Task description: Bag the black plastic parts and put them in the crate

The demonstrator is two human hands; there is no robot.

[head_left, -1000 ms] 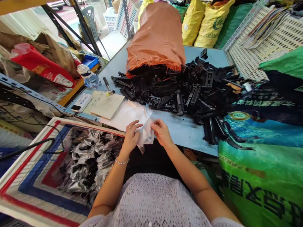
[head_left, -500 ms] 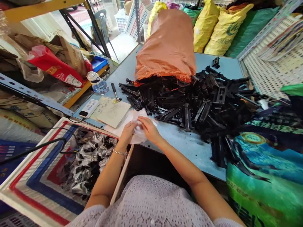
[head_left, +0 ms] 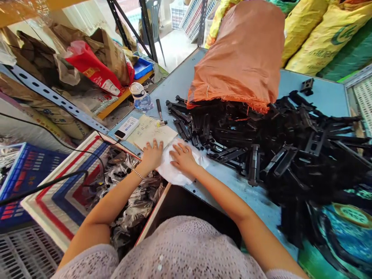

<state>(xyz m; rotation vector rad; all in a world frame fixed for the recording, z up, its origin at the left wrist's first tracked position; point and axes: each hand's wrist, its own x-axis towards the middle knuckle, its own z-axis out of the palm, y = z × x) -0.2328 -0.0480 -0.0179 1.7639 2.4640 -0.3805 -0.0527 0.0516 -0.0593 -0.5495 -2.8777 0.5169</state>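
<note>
Thin white plastic bags [head_left: 177, 176] lie flat at the front edge of the blue table. My right hand [head_left: 182, 157] rests on them with its fingers spread. My left hand [head_left: 152, 155] is open too, its fingers lying over the near corner of a beige cardboard sheet [head_left: 158, 133] that has handwriting on it. Neither hand grips anything. Just right of my right hand begins a wide heap of black metal parts, shaped like slide rails or hinges [head_left: 229, 149].
An orange woven sack [head_left: 238, 58] lies over the heap. Behind the cardboard are a screwdriver [head_left: 159, 108], a water bottle [head_left: 141, 97] and a white box [head_left: 128, 127]. Left below stands a striped crate [head_left: 66, 193] with bagged parts [head_left: 142, 197]. A green-blue sack [head_left: 345, 232] stands right.
Both hands were together, fingers pinching the white plastic. Now they are apart and spread, the right on the plastic, the left on the cardboard corner. The view has turned left.
</note>
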